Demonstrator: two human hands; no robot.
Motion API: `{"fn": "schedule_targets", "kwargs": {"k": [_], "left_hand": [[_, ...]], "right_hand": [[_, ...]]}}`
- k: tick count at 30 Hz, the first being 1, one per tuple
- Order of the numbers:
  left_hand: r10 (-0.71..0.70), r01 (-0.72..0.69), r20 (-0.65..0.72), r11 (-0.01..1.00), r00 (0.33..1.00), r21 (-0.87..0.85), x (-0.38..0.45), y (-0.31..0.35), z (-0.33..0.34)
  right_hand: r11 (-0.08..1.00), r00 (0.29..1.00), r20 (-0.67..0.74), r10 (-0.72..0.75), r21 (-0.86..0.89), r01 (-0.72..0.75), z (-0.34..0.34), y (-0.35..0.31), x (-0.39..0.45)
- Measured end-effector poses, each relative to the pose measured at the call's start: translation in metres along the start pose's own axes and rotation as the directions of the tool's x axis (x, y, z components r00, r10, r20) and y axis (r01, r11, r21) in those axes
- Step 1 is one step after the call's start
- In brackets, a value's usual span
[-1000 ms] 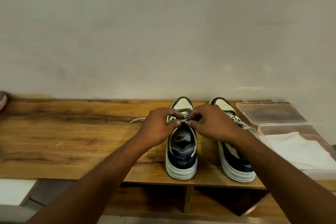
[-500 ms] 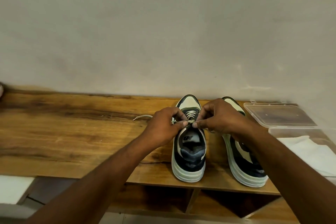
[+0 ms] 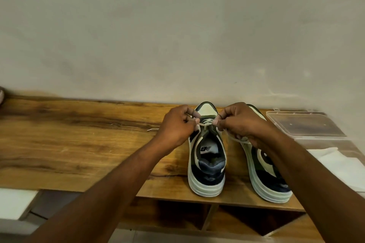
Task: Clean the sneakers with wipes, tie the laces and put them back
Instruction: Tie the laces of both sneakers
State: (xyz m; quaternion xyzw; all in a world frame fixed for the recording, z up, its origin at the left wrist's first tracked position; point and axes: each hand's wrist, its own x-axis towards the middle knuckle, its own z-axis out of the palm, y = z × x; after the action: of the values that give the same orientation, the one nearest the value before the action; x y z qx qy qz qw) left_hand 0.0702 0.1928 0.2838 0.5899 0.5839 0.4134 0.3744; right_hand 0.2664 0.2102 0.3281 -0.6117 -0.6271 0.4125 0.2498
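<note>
Two navy, cream and white sneakers stand side by side on the wooden shelf top (image 3: 79,144), heels toward me. Over the left sneaker (image 3: 206,163), my left hand (image 3: 177,126) and my right hand (image 3: 241,122) each pinch a part of its pale lace (image 3: 206,123), which is pulled taut between them above the tongue. One loose lace end (image 3: 153,129) lies on the wood left of my left hand. My right forearm covers part of the right sneaker (image 3: 268,173). White wipes (image 3: 341,165) lie at the right edge.
A clear plastic box lid (image 3: 304,124) lies at the back right, next to the wipes. A plain wall rises directly behind the shelf. Open compartments (image 3: 237,221) sit below the shelf top. Part of another shoe (image 3: 1,95) shows at the far left edge.
Both hands have drawn apart a little, pulling the lace tight across the left sneaker. The view has shifted slightly.
</note>
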Motion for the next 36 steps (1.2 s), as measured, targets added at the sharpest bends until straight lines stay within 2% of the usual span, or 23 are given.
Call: {"fn": "schedule_targets", "kwargs": {"k": [4, 8, 12, 16, 20, 26, 28, 31, 36], "left_hand": [[-0.028, 0.028, -0.017, 0.999, 0.999, 0.028, 0.003, -0.001, -0.006], [-0.019, 0.013, 0.037, 0.987, 0.999, 0.162, 0.005, -0.003, -0.011], [0.033, -0.059, 0.087, 0.947, 0.996, 0.315, 0.004, -0.003, -0.015], [0.024, -0.061, 0.133, 0.958, 0.991, 0.280, 0.002, -0.003, -0.019], [0.045, -0.098, 0.151, 0.926, 0.988, 0.366, -0.001, -0.003, -0.019], [0.013, -0.089, 0.187, 0.909, 0.982, 0.407, -0.005, -0.004, -0.019], [-0.040, -0.039, 0.220, 0.938, 0.975, 0.343, -0.007, -0.005, -0.023], [-0.131, 0.107, 0.309, 0.990, 0.942, 0.094, -0.011, -0.005, -0.031], [-0.150, 0.206, 0.384, 0.973, 0.911, -0.109, -0.011, 0.002, -0.036]], "right_hand": [[0.960, 0.992, -0.026, -0.122, -0.255, 0.111, -0.005, 0.000, -0.001], [0.918, 0.992, -0.002, -0.127, -0.379, 0.117, -0.007, -0.004, -0.004], [0.918, 0.996, -0.021, -0.091, -0.389, 0.075, -0.008, -0.002, -0.002], [0.922, 0.998, -0.014, -0.060, -0.384, 0.050, -0.009, 0.002, 0.000], [0.921, 0.999, -0.013, -0.035, -0.388, 0.027, -0.011, 0.004, 0.001], [0.923, 1.000, 0.017, -0.009, -0.385, 0.015, -0.013, 0.005, 0.001], [0.945, 0.998, 0.057, 0.026, -0.326, -0.005, -0.020, 0.006, 0.002], [0.966, 0.983, 0.168, 0.072, -0.256, -0.028, -0.030, 0.005, -0.001], [0.985, 0.962, 0.235, 0.136, -0.136, -0.106, -0.039, -0.001, -0.006]]}}
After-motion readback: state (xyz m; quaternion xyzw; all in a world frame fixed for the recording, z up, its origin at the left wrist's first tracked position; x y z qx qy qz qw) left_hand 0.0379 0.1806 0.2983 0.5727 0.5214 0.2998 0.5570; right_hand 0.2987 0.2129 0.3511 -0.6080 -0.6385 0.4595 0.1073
